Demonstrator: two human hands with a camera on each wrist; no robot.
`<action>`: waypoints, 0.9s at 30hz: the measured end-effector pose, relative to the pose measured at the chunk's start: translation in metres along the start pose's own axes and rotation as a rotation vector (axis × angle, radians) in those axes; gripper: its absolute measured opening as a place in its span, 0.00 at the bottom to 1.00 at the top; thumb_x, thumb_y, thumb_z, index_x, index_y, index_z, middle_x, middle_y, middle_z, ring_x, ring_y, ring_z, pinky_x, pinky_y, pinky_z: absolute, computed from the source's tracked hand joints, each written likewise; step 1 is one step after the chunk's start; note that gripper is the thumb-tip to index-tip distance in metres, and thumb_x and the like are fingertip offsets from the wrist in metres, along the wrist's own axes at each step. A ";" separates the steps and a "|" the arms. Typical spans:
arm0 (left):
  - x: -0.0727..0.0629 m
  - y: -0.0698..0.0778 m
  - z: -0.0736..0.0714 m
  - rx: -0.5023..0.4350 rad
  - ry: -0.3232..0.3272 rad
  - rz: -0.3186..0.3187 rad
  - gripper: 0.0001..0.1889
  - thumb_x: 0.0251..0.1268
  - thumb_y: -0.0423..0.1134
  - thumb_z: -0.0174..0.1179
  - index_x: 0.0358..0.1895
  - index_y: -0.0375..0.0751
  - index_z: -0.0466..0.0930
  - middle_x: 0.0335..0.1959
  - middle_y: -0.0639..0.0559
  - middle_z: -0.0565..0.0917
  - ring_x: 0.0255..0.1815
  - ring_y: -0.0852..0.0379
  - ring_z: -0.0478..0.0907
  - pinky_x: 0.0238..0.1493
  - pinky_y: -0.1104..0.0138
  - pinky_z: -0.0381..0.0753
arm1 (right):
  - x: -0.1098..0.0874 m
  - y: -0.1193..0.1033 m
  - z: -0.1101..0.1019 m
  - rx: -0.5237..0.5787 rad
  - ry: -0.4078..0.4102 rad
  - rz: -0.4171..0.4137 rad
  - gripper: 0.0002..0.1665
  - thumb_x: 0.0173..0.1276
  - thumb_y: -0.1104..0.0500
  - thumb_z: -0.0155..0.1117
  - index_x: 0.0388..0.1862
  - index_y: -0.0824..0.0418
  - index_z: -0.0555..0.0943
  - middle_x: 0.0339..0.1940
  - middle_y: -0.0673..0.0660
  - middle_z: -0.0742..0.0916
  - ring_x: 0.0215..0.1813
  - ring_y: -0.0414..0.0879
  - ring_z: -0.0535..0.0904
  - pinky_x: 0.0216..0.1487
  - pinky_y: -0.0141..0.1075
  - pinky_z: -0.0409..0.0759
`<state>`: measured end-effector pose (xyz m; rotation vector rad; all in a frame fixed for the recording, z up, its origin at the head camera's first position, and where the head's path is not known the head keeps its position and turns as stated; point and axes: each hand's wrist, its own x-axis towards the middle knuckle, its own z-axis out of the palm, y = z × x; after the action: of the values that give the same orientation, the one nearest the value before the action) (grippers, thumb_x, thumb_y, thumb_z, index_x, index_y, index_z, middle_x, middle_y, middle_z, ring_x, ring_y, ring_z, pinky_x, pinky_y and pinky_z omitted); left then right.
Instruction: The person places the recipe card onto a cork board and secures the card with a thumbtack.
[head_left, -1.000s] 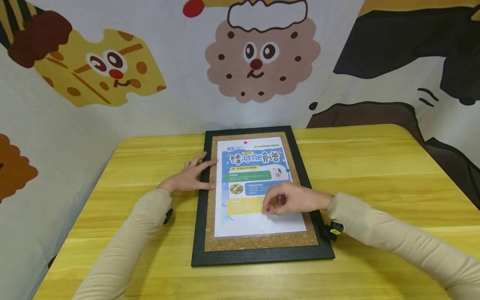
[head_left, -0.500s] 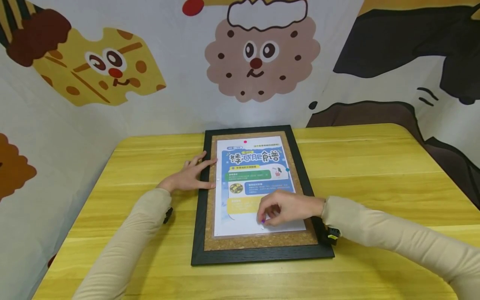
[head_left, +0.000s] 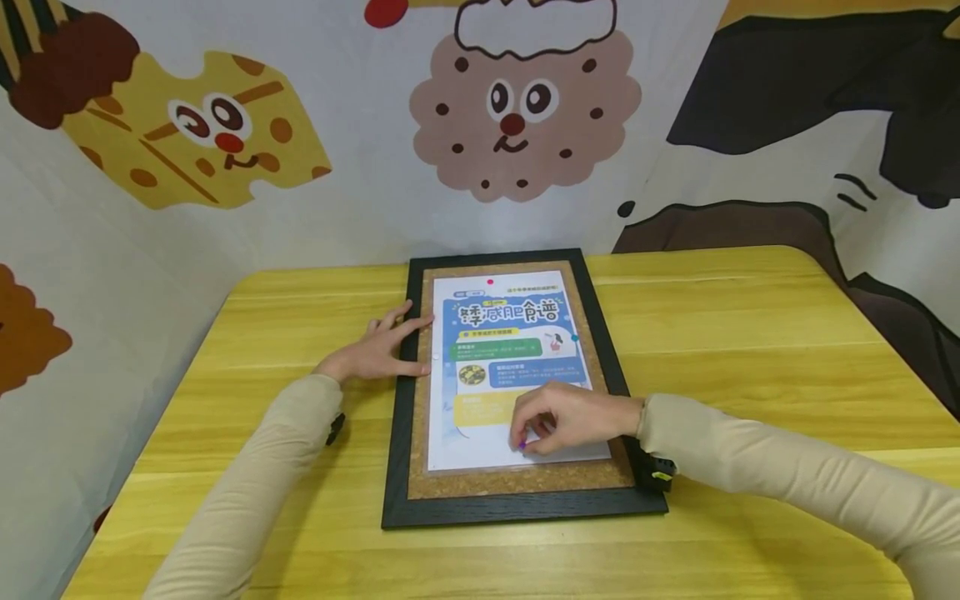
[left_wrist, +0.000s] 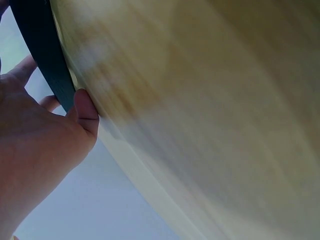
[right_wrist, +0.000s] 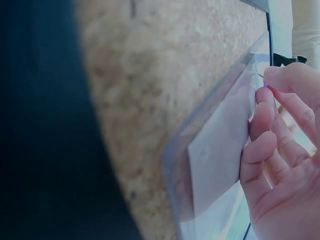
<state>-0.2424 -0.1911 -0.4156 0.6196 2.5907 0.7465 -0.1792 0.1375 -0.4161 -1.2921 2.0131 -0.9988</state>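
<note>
A printed sheet (head_left: 450, 454) in a clear sleeve lies on a cork board (head_left: 465, 486) with a black frame (head_left: 525, 507). My right hand (head_left: 570, 418) pinches a small purple pushpin (head_left: 522, 446) between thumb and fingertip near the sheet's lower edge. In the right wrist view its thin needle (right_wrist: 260, 75) shows beside the fingertips; whether it has entered the cork I cannot tell. My left hand (head_left: 375, 350) rests with spread fingers across the frame's left side, two tips reaching the cork. A red pin (head_left: 491, 282), a white pin (head_left: 436, 357) and a teal pin (head_left: 574, 337) sit at the sheet's edges.
The board lies on a yellow wood-grain table (head_left: 750, 350), its far end close to the cloth backdrop (head_left: 337, 225) printed with cartoon food. Black wrist cameras (head_left: 660, 473) are strapped under both beige sleeves (head_left: 750, 458).
My right hand has moved down and slightly left with the purple pushpin, to the sheet's bottom middle. It covers a small pale spot seen there earlier. The left hand stays put.
</note>
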 end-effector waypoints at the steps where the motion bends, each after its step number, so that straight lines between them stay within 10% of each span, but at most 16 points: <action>1: 0.000 0.000 0.000 0.001 0.001 -0.001 0.46 0.60 0.56 0.64 0.78 0.50 0.50 0.78 0.40 0.33 0.70 0.29 0.40 0.61 0.33 0.49 | 0.000 0.000 0.000 -0.004 0.000 0.000 0.09 0.62 0.65 0.70 0.39 0.53 0.87 0.35 0.43 0.84 0.30 0.37 0.76 0.30 0.32 0.77; 27: 0.001 -0.002 0.001 0.021 0.000 -0.001 0.46 0.61 0.55 0.64 0.78 0.50 0.49 0.78 0.40 0.33 0.68 0.31 0.44 0.61 0.34 0.51 | 0.001 -0.001 0.000 -0.038 -0.028 0.039 0.10 0.61 0.65 0.70 0.38 0.51 0.86 0.34 0.42 0.83 0.31 0.36 0.75 0.32 0.31 0.77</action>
<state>-0.2435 -0.1916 -0.4174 0.6250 2.6019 0.7199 -0.1786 0.1366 -0.4152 -1.2746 2.0379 -0.9238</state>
